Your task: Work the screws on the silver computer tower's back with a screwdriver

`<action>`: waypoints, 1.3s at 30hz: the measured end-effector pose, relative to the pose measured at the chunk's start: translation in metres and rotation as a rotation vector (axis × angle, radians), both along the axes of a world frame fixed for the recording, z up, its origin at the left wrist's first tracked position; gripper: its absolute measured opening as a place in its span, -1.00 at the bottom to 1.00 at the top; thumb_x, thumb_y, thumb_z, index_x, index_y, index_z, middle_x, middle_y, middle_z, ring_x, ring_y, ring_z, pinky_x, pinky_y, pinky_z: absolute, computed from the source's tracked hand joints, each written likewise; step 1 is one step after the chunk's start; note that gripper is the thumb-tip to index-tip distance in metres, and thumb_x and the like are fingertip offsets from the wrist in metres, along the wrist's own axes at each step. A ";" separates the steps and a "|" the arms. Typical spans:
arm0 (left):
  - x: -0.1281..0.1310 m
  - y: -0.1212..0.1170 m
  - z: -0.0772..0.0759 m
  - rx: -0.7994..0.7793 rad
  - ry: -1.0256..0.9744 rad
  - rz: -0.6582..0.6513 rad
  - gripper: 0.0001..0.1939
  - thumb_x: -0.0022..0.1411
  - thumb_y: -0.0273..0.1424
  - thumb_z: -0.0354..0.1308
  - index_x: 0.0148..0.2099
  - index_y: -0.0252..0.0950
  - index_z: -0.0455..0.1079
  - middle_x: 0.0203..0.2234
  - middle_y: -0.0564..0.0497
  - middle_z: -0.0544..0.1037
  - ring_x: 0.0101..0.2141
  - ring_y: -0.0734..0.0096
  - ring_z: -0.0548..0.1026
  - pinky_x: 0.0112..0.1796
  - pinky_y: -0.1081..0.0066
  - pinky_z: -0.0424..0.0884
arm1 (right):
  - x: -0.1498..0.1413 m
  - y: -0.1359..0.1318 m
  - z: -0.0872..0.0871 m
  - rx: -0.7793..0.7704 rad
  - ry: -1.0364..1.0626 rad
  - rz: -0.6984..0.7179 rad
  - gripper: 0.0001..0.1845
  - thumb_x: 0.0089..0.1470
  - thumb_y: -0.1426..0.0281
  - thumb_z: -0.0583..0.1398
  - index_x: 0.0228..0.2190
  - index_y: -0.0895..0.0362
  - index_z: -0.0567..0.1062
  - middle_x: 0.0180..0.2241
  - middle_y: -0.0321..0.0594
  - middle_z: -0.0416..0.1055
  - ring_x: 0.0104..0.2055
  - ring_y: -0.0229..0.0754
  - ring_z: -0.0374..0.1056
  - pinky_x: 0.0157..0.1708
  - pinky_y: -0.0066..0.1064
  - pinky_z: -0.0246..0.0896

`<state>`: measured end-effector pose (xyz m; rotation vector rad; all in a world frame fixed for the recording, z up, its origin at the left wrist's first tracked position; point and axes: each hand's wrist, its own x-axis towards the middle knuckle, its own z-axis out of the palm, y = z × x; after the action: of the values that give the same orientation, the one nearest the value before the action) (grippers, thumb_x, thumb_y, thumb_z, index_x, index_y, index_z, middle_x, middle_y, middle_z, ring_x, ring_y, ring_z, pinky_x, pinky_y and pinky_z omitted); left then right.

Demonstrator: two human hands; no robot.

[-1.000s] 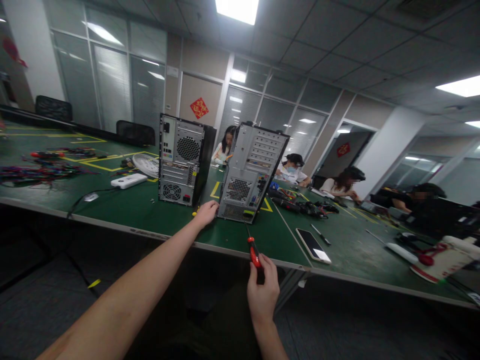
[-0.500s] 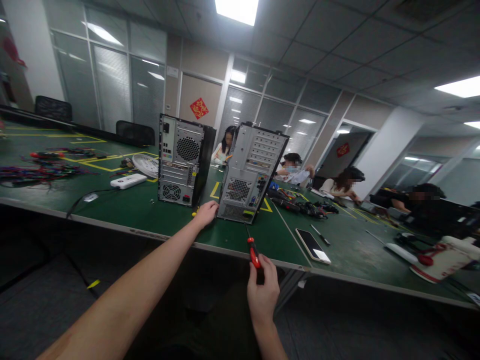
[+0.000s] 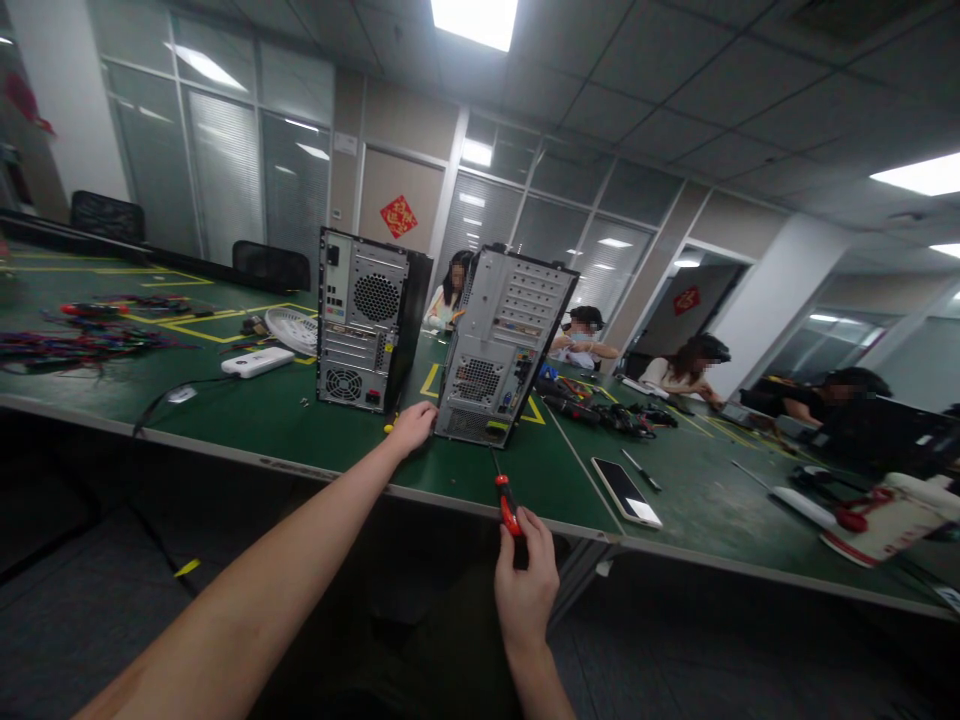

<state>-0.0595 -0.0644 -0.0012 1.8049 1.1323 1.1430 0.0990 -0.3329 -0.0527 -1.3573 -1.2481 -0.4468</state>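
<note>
Two computer towers stand upright with their rear panels toward me. My left hand (image 3: 415, 427) is closed at the lower left edge of the right computer tower (image 3: 495, 345), its fingertips partly hidden there. A small yellow item (image 3: 389, 429) shows beside that hand's wrist; its kind is unclear. In my right hand (image 3: 529, 570), the fingers pinch the end of a red and black screwdriver (image 3: 507, 505). Its shaft points up at the bottom edge of the right tower; whether the tip touches is too small to tell. The left computer tower (image 3: 356, 320) stands apart from both hands.
The green table (image 3: 450, 482) carries a smartphone (image 3: 626, 492), a pen-like tool (image 3: 640, 469) and black cables (image 3: 607, 412) on the right. Left lie a white power strip (image 3: 257, 362), a white basket (image 3: 291, 330) and tangled wires (image 3: 82, 345). Several co-workers sit across the table.
Both hands, the screwdriver and the towers look unmoved. Across the table, a co-worker's pale sheet-like item has gone from sight, and that person's arms are now visible.
</note>
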 end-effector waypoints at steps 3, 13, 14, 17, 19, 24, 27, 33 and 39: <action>0.000 0.000 0.001 0.005 0.004 -0.001 -0.72 0.33 -0.30 -0.01 -0.23 -0.22 0.53 -0.28 -0.04 0.65 -0.22 0.27 0.58 -0.22 0.40 0.43 | -0.001 0.000 0.000 -0.028 0.073 0.027 -0.73 0.27 0.23 0.28 -0.10 0.14 0.58 -0.16 -0.06 0.55 -0.23 -0.11 0.51 -0.23 -0.30 0.47; 0.000 0.001 0.000 0.025 0.020 0.012 -0.72 0.32 -0.31 0.00 -0.24 -0.22 0.54 -0.29 -0.04 0.65 -0.22 0.26 0.58 -0.20 0.38 0.42 | 0.001 0.000 0.000 -0.003 -0.035 -0.003 -0.68 0.36 0.35 0.14 0.06 0.12 0.55 0.06 0.01 0.51 0.13 0.00 0.45 0.12 -0.10 0.38; 0.000 0.002 -0.001 0.026 0.019 0.014 -0.72 0.32 -0.31 0.00 -0.24 -0.21 0.54 -0.29 -0.04 0.65 -0.22 0.26 0.58 -0.20 0.38 0.42 | 0.001 0.000 -0.001 0.001 -0.034 -0.006 -0.69 0.36 0.34 0.14 0.05 0.13 0.55 0.06 0.02 0.51 0.13 0.00 0.45 0.11 -0.10 0.39; 0.000 0.001 -0.001 0.025 0.017 0.020 -0.72 0.32 -0.30 0.00 -0.24 -0.20 0.54 -0.29 -0.03 0.65 -0.23 0.26 0.58 -0.21 0.38 0.42 | 0.002 0.000 -0.002 0.001 0.017 0.002 -0.73 0.33 0.30 0.21 -0.03 0.14 0.57 -0.03 0.01 0.54 0.01 -0.01 0.50 -0.03 -0.17 0.48; 0.000 0.000 0.000 0.029 0.022 0.025 -0.72 0.32 -0.30 0.00 -0.24 -0.21 0.55 -0.29 -0.03 0.65 -0.22 0.26 0.58 -0.20 0.38 0.41 | 0.002 0.000 -0.002 -0.014 0.056 0.024 -0.74 0.30 0.28 0.25 -0.07 0.15 0.58 -0.10 -0.01 0.56 -0.09 -0.04 0.52 -0.16 -0.25 0.50; -0.001 -0.001 0.001 0.018 0.031 0.010 -0.70 0.34 -0.29 -0.02 -0.22 -0.21 0.55 -0.26 -0.04 0.65 -0.20 0.26 0.58 -0.20 0.39 0.42 | 0.001 0.000 -0.003 0.005 -0.021 0.016 -0.72 0.34 0.32 0.18 0.00 0.13 0.59 0.00 0.00 0.54 0.06 -0.02 0.49 0.05 -0.14 0.44; -0.001 0.000 0.001 0.009 0.026 -0.004 -0.70 0.34 -0.28 -0.02 -0.20 -0.21 0.54 -0.25 -0.04 0.65 -0.19 0.27 0.58 -0.21 0.39 0.42 | 0.001 0.000 -0.002 0.000 -0.061 0.001 -0.69 0.37 0.36 0.14 0.04 0.12 0.57 0.06 0.01 0.52 0.12 -0.02 0.47 0.12 -0.12 0.40; -0.001 0.001 0.000 0.002 0.018 -0.002 -0.70 0.34 -0.28 -0.02 -0.20 -0.22 0.54 -0.27 -0.04 0.65 -0.20 0.27 0.58 -0.23 0.40 0.42 | -0.002 -0.001 0.001 0.000 0.063 0.037 -0.73 0.28 0.23 0.27 -0.10 0.14 0.59 -0.14 -0.04 0.57 -0.18 -0.08 0.53 -0.21 -0.26 0.51; -0.001 0.002 -0.001 0.009 0.027 0.003 -0.71 0.33 -0.29 -0.01 -0.21 -0.21 0.54 -0.27 -0.03 0.65 -0.21 0.27 0.58 -0.22 0.39 0.42 | -0.001 -0.001 0.000 -0.008 -0.018 0.005 -0.71 0.35 0.30 0.17 0.00 0.13 0.58 0.00 0.00 0.54 0.07 -0.02 0.48 0.07 -0.13 0.43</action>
<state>-0.0604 -0.0623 -0.0022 1.8312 1.1468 1.1307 0.0977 -0.3340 -0.0529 -1.3597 -1.2685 -0.4517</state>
